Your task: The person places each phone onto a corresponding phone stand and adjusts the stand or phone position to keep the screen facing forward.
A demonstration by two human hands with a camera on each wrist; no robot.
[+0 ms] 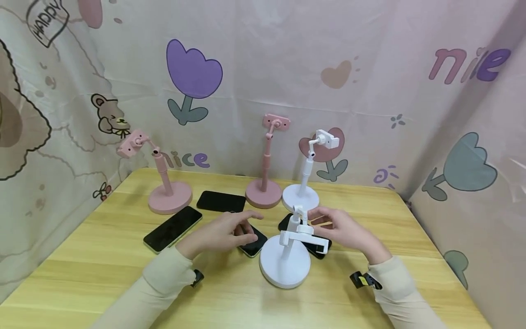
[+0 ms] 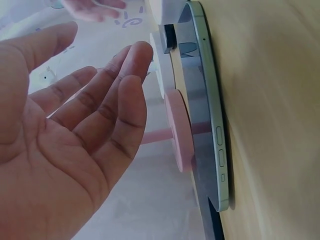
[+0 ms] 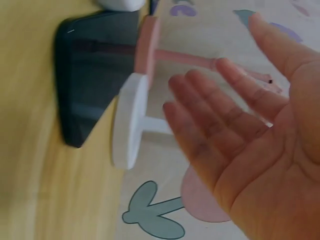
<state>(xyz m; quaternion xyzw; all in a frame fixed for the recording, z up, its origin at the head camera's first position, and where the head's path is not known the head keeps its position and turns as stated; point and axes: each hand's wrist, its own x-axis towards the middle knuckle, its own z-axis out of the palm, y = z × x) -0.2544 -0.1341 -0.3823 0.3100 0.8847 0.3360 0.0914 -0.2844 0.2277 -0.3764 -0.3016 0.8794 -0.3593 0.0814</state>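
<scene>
A white phone stand (image 1: 285, 262) with a round base stands in front, between my two hands. My left hand (image 1: 223, 232) hovers over a phone with a pale green edge (image 1: 254, 244); its fingers are loosely bent and hold nothing. In the left wrist view that phone (image 2: 215, 125) lies flat, apart from the fingers. My right hand (image 1: 343, 228) is beside the white stand's upper part, fingers relaxed, over a dark phone (image 1: 318, 246) partly hidden behind the stand. The right wrist view shows the palm (image 3: 270, 165) holding nothing; whether a fingertip touches the stand I cannot tell.
Along the back are a pink stand (image 1: 170, 198), another pink stand (image 1: 264, 194) and a second white stand (image 1: 301, 197). Two more phones lie on the left, one angled (image 1: 172, 229) and one crosswise (image 1: 221, 201). A printed curtain (image 1: 263, 59) hangs behind the wooden table (image 1: 102, 274).
</scene>
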